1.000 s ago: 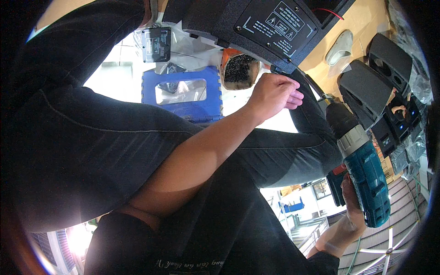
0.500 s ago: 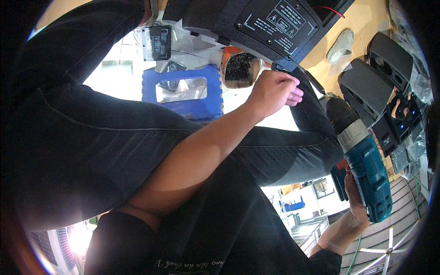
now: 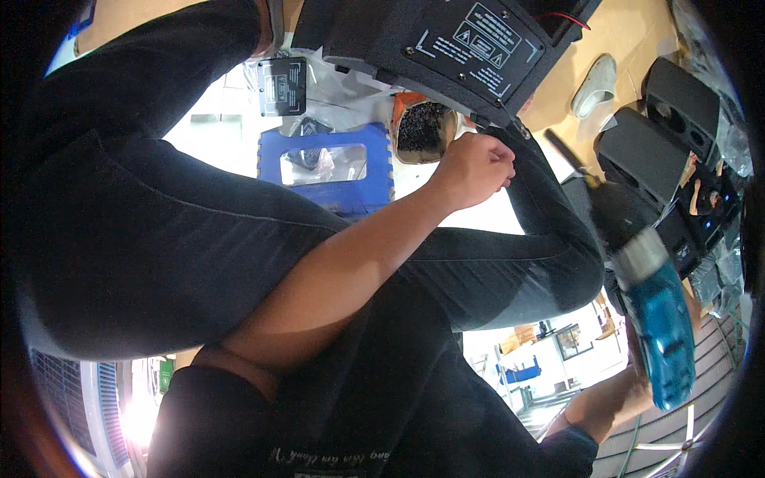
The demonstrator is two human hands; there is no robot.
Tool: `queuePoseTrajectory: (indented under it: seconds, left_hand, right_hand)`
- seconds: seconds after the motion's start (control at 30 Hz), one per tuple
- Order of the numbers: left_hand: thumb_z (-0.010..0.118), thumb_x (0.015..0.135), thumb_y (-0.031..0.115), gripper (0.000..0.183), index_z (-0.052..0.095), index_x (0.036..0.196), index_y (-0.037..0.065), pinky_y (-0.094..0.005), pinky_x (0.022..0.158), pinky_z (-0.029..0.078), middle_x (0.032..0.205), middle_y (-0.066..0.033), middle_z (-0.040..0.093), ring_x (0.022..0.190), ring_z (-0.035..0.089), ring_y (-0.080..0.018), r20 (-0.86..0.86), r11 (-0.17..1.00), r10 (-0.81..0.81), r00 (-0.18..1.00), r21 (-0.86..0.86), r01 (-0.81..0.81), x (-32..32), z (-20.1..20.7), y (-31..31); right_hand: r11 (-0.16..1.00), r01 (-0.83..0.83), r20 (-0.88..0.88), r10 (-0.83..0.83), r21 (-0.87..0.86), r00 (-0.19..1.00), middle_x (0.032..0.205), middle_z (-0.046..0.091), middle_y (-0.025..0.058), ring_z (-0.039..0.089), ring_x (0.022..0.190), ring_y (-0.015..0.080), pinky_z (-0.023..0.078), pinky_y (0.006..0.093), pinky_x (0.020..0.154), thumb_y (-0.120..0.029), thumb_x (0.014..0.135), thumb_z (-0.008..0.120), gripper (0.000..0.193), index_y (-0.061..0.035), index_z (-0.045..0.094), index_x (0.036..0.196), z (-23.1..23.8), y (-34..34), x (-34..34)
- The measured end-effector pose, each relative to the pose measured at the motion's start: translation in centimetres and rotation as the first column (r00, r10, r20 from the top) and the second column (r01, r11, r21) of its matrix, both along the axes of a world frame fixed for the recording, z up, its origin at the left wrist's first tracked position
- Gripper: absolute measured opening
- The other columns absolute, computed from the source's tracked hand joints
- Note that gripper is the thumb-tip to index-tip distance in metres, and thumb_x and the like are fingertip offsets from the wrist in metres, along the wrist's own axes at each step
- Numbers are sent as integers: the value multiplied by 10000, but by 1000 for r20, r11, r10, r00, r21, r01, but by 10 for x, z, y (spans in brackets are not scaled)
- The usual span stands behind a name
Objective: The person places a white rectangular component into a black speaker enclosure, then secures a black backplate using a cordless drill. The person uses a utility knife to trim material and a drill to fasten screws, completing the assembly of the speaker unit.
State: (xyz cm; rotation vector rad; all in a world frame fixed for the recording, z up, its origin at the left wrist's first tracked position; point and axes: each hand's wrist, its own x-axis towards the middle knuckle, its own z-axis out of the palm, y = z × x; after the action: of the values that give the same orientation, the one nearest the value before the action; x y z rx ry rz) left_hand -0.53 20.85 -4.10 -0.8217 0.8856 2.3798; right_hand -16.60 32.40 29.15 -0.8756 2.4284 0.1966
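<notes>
My left hand (image 3: 476, 171) is closed just below the near edge of a black speaker cabinet (image 3: 374, 48); whatever its fingers hold, if anything, is hidden. A black plate (image 3: 478, 49) with white markings is fixed to the cabinet by screws. At the right, my right hand (image 3: 637, 342) grips a teal cordless drill (image 3: 660, 334), mostly behind its body. The drill's long bit (image 3: 564, 151) points up and left, apart from the cabinet. Beside my left hand stands a cut-open container (image 3: 422, 131) with many small black screws in it.
A blue plastic stool (image 3: 323, 195) stands between my legs, with clear bags and a loose black plate (image 3: 283, 86) beyond it. Several black speaker cabinets (image 3: 637, 155) stand at the right. A pale clog (image 3: 595, 86) lies on the floor. A person (image 3: 705, 195) sits at the far right.
The drill has moved right and down, its bit drawing away from the cabinet and my left hand. My left fingers have curled in more. The view has shifted slightly.
</notes>
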Motion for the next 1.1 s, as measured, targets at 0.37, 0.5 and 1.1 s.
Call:
queuePoseTrajectory:
  seconds: [0.37, 0.5, 1.1]
  left_hand:
    - [516, 1056, 249, 332, 651, 1193, -21, -361, 849, 599, 1167, -187, 715, 958, 723, -262, 329, 697, 368, 870, 521, -492, 2, 15, -25]
    - [579, 1050, 264, 264, 678, 1089, 22, -333, 742, 605, 985, -100, 751, 783, 715, -184, 348, 700, 498, 794, 380, -605, -15, 32, -31]
    - [515, 1091, 226, 338, 572, 1222, -80, -404, 1020, 613, 1221, -206, 678, 1157, 691, -299, -437, 841, 536, 723, 201, -502, -62, 147, -79]
  right_hand:
    - [120, 748, 611, -500, -653, 614, 1205, 625, 194, 576, 696, 179, 483, 348, 660, -162, 770, 682, 774, 81, 412, 1453, -80, 81, 57]
    - [-72, 786, 707, -493, -614, 507, 1128, 650, 210, 616, 684, 206, 512, 368, 669, -109, 719, 686, 719, 115, 468, 1367, -132, 75, 79]
    - [-197, 793, 808, 4, -577, 589, 1166, 687, 214, 663, 744, 178, 541, 306, 741, -115, 767, 721, 724, 66, 503, 1433, -156, 94, 134]
